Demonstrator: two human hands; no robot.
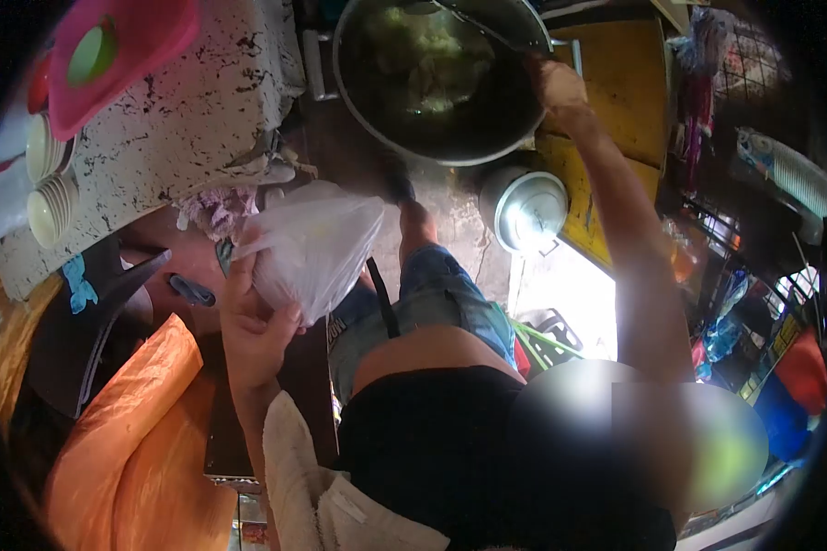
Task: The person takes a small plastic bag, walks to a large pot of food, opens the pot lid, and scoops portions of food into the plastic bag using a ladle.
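Observation:
My left hand [259, 321] is closed on a thin, whitish plastic bag [320, 243], which bulges out in front of my legs; its contents are hard to make out. Up at the top, my right hand [560, 89] grips the handle of a ladle [487, 32] that reaches into a large pot [439, 160]. The ladle's bowl is partly cut off by the frame's edge. Dark liquid with pale, glistening pieces [432, 69] fills the pot. My right fingers wrap round the handle and are partly hidden.
A worn white table [179, 119] on the left carries stacked bowls [53, 211] and a pink basin [124, 55]. A smaller metal pot [528, 209] stands below the large one, beside a yellow panel [606, 92]. Orange cloth [124, 413] lies lower left; bagged goods crowd the right.

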